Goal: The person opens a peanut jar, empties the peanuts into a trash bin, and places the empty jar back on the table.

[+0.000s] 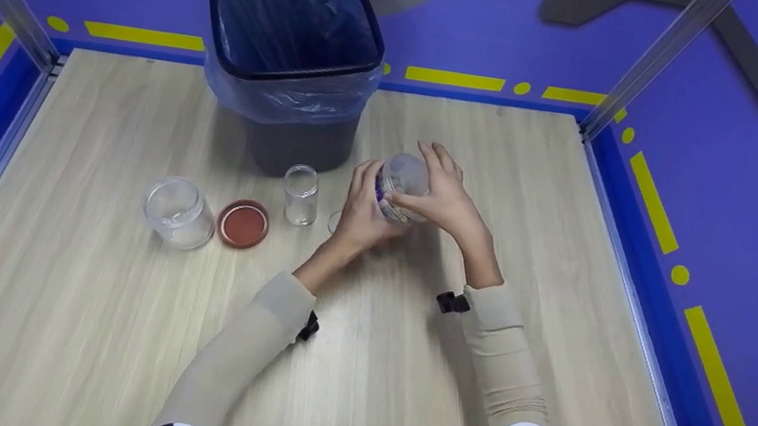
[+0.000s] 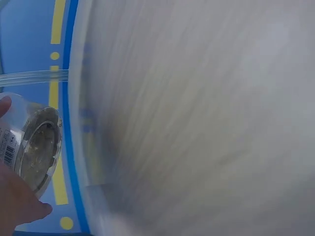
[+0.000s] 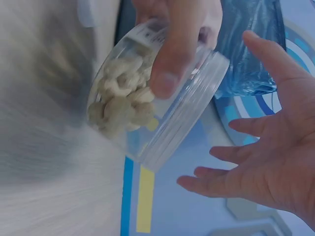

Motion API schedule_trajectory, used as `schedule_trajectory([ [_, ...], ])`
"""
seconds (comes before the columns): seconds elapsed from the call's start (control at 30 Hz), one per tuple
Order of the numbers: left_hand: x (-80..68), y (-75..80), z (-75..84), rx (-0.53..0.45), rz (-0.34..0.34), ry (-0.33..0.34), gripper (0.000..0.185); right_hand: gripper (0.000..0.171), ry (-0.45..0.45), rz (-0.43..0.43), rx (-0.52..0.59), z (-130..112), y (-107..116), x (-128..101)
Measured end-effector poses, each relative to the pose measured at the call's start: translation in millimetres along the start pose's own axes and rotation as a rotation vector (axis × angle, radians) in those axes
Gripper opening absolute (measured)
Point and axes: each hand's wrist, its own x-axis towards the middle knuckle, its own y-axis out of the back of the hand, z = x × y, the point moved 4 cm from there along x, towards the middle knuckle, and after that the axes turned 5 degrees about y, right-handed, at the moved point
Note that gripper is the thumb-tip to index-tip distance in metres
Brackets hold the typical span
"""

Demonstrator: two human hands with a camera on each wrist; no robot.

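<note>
A clear plastic jar [image 1: 402, 176] with pale nut-like pieces inside is held tilted above the table, between both hands. My left hand [image 1: 359, 212] grips its body, the thumb across the wall in the right wrist view, where the jar [image 3: 142, 113] and its clear lid end show close up. My right hand [image 1: 446, 197] is beside the lid end; in the right wrist view this hand [image 3: 266, 162] has its fingers spread and stands just off the lid. The left wrist view shows the jar [image 2: 32, 145] at the left edge with part of my left hand [image 2: 15, 201] under it.
A black bin [image 1: 289, 57] lined with a blue bag stands at the back of the wooden table [image 1: 75, 288]. Left of the hands are a small clear tumbler [image 1: 301, 194], a red lid [image 1: 243, 223] and an open clear jar [image 1: 178, 212]. Metal posts frame the table.
</note>
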Motion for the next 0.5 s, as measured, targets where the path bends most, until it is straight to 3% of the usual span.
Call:
schedule_trajectory([
  [0.23, -9.4, 34.7, 18.8, 0.036, 0.053, -0.052, 0.115, 0.107, 0.040, -0.027, 0.086, -15, 6, -6],
  [0.5, -22.2, 72.6, 44.5, 0.101, 0.163, -0.225, 0.116, 0.106, 0.130, -0.050, 0.202, -40, 9, -14],
])
